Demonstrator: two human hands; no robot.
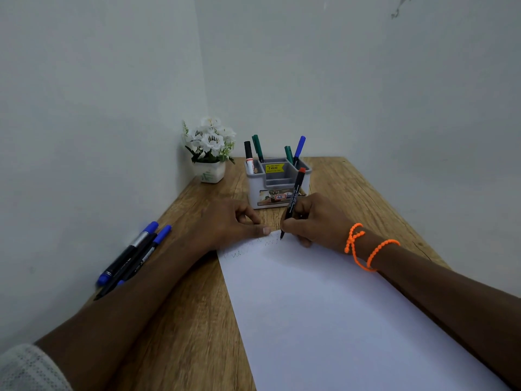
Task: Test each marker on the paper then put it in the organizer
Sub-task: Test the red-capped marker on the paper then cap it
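Your right hand point(315, 221) pinches the red-capped marker point(293, 201), tip on the paper's point(324, 306) far edge; left hand point(231, 221) loosely curled, holding nothing, thumb pinning that edge; organizer point(277, 190) just beyond.

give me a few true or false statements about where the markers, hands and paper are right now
1. The right hand holds a red-capped marker with its tip on the paper. True.
2. The left hand is lifting a marker out of the organizer. False: it rests on the paper's far corner, holding no marker.
3. Markers already stand in the organizer. True.
4. The untested markers lie to the right of the paper. False: they lie on the table to the left, by the wall.
5. The flower pot stands left of the organizer. True.
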